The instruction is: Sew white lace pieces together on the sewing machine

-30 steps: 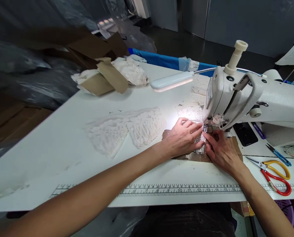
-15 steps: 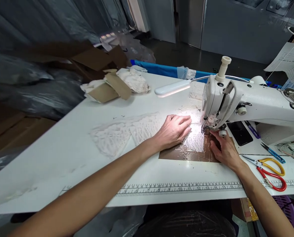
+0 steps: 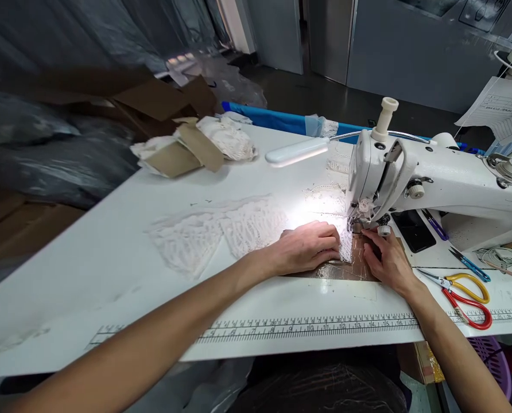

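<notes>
White lace fabric (image 3: 346, 241) lies under the needle area of a white sewing machine (image 3: 370, 172), lit by a bright lamp. My left hand (image 3: 314, 244) rests on this lace, its fingers bent and pressed together over the near part, which they partly hide. My right hand (image 3: 385, 258) lies on the brown plate (image 3: 361, 269) just right of the presser foot (image 3: 354, 225). Its index finger reaches toward the foot, with the thumb held apart; I see nothing in it. More lace pieces (image 3: 256, 226) are spread on the table to the left.
Yellow-and-red handled scissors (image 3: 466, 295), blue thread snips (image 3: 470, 265) and a black phone (image 3: 413, 230) lie right of my right hand. A lamp bar (image 3: 297, 152) overhangs the table. A fabric bundle with cardboard (image 3: 200, 146) sits at the back left. A printed ruler (image 3: 307, 330) runs along the front edge.
My left hand has moved toward me, down the lace, uncovering the part farther back; its fingers are more bent. My right hand has stayed beside the presser foot. The view has shifted slightly.
</notes>
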{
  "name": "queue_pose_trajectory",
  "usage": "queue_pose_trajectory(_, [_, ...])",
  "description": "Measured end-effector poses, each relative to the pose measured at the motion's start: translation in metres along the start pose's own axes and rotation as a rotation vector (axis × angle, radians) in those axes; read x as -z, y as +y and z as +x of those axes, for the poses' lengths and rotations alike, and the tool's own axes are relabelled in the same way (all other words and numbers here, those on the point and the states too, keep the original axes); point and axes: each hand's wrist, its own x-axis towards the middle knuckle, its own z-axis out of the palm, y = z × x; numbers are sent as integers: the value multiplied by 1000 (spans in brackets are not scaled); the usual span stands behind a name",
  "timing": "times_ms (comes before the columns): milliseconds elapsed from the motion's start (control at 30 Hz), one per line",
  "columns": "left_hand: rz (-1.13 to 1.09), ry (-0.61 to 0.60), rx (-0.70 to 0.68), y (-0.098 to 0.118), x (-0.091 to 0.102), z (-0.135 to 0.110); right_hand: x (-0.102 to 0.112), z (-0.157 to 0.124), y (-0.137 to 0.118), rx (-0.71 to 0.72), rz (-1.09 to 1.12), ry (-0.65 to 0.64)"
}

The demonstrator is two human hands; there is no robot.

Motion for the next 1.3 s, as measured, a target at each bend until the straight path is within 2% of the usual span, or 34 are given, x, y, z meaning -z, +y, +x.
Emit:
queue_pose_trajectory(200, [-34,38,29,4,4,1,0,0,1,-16,0,11])
queue_pose_trajectory(300, [-40,118,11,7,4,2,6,3,1,-42,5,-6])
queue_pose_trajectory(400, [-30,240,26,11,1,4,16,13,0,-68,12,-94])
queue_pose_trajectory(467, [-11,271,1,13,-2,4,20,21,-1,-87,17,-187])
queue_pose_trajectory(600, [62,232,-103,13,-9,5,18,32,-2,-102,63,-305])
queue_pose_trajectory(733, [120,179,-139,9,-11,4,9,27,0,-106,85,-259])
queue_pose_trajectory(867, [162,164,-217,6,-9,2,7,19,4,-11,122,-265])
queue_pose_trajectory(1300, [253,189,-213,10,-10,3,4,16,11,147,51,-277])
